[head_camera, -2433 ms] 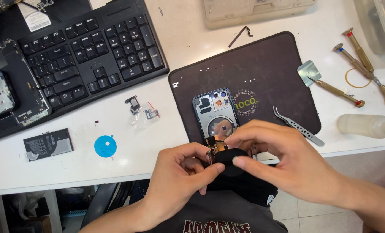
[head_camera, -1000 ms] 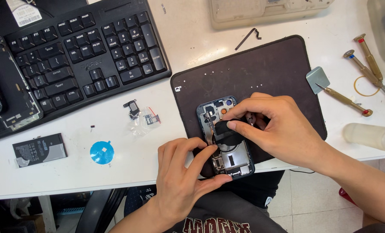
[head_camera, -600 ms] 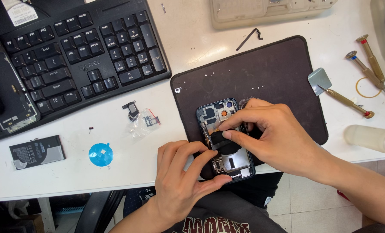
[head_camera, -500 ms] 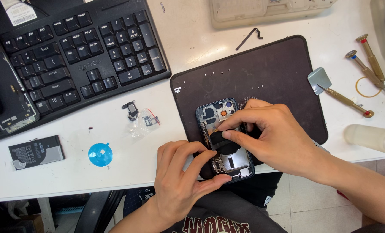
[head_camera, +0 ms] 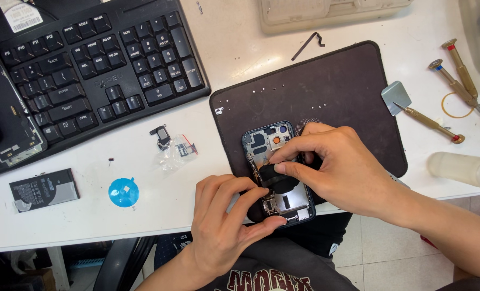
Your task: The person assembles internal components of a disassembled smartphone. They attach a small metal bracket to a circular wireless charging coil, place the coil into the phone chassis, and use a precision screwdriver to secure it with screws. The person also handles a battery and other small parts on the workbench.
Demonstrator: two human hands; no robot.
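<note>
An opened phone body (head_camera: 267, 141) with bare inner parts lies on a dark work mat (head_camera: 315, 89) at the table's front edge. My left hand (head_camera: 223, 221) clamps its lower end, thumb under the bottom edge and fingers on the left side. My right hand (head_camera: 339, 164) rests over the phone's right side, with thumb and forefinger pinching a flat black round part (head_camera: 275, 177) against the middle of the phone.
A black keyboard (head_camera: 94, 70) sits at the back left, a dismantled device (head_camera: 3, 118) beside it. A small battery (head_camera: 43, 188), a blue disc (head_camera: 123, 192) and small parts (head_camera: 170, 143) lie on the white table. Screwdrivers (head_camera: 458, 81), a metal pry tool (head_camera: 420, 110) and a plastic bottle (head_camera: 463, 168) lie right.
The phone went from held up near my body to lying on the mat. My right hand has pressed the black round part down onto its middle; my left hand shifted to the lower end.
</note>
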